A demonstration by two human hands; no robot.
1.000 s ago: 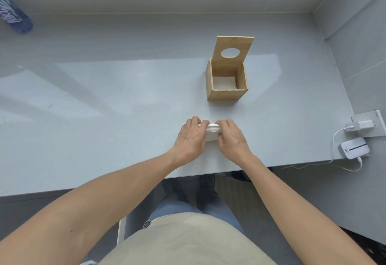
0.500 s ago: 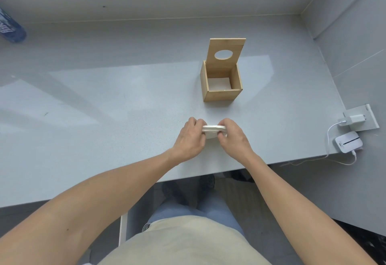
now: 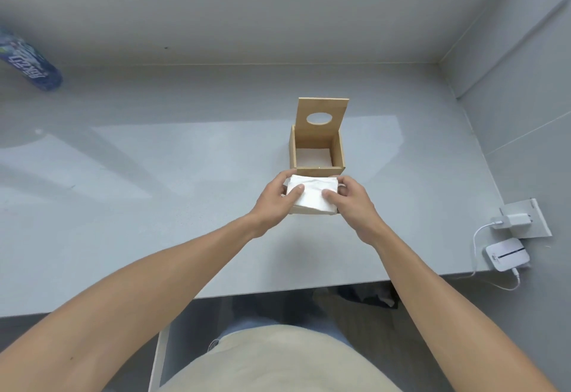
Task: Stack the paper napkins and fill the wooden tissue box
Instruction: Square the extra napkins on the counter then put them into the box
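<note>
A stack of white paper napkins (image 3: 312,194) is held above the grey table, just in front of the wooden tissue box (image 3: 318,171). My left hand (image 3: 276,201) grips the stack's left side, thumb on top. My right hand (image 3: 355,200) grips its right side, thumb also on top. The box stands open, its lid (image 3: 321,118) with an oval hole raised upright at the back. White paper lies on the box's bottom.
A blue plastic bottle (image 3: 29,65) lies at the far left by the wall. A white charger (image 3: 516,220) on a plate and a small white device (image 3: 506,255) with a cable sit at the table's right edge. Walls close the back and right.
Both hands have lifted the napkin stack off the table and carried it forward to just in front of the box; its flat top now faces me.
</note>
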